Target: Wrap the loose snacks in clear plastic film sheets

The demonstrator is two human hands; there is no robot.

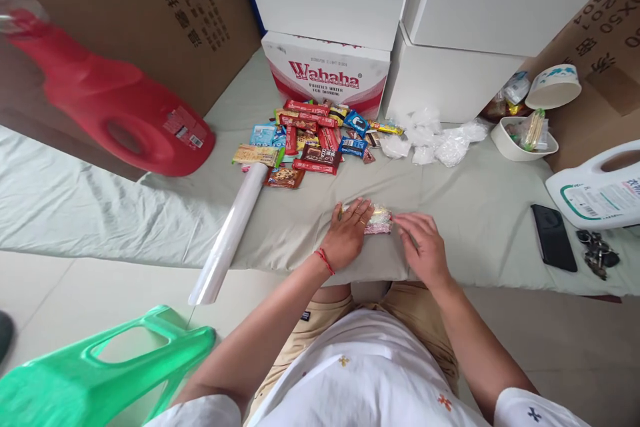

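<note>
My left hand (pixel 347 232) lies on a small clear bag of snacks (pixel 379 219) on the grey-green sheet (pixel 480 207), fingers curled over its left end. My right hand (pixel 420 247) pinches the bag's right edge with thumb and fingers. The bag holds pink and yellow wrapped pieces, partly hidden under my fingers. Beyond my hands lies a pile of snack packets (pixel 315 140) in red, blue and brown wrappers.
A roll of clear film (pixel 227 233) lies left of the hands. Crumpled clear bags (pixel 435 137), a white bowl (pixel 523 140), a phone (pixel 553 237), keys (pixel 597 253), a white jug (pixel 600 190), a red jug (pixel 115 100), a Wahaha box (pixel 325 73), a green stool (pixel 100 360).
</note>
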